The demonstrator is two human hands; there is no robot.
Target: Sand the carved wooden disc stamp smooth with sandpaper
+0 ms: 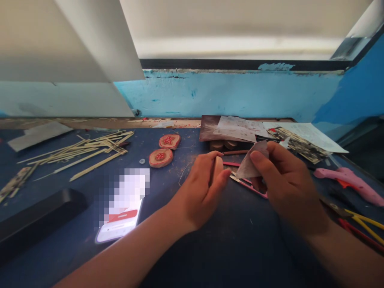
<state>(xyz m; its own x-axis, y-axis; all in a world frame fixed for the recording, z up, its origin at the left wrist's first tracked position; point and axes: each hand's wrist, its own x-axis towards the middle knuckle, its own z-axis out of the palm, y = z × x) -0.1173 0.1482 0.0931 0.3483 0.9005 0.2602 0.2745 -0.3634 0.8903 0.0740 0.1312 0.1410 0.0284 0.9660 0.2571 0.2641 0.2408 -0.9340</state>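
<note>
My left hand (199, 190) grips a small wood slice (218, 168) turned on edge between thumb and fingers. In my right hand (285, 180) a folded piece of sandpaper (250, 164) is pinched between thumb and fingertips, a little apart from the slice. Behind the two hands lie a pink-handled cutting tool (247, 185), partly covered by my right hand, and a brown pencil-like stick (235, 152). Left of my hands rest a wood slice with a red star (169, 141) and another with a red flower-like design (161, 158).
A lit phone (120, 224) lies near my left forearm, beside a long black object (42, 216). Thin wooden sticks (99, 150) spread at the left. Sandpaper sheets (237, 128) sit at the back. A pink glue gun (351, 182) and yellow-and-red-handled pliers (357, 218) are at the right.
</note>
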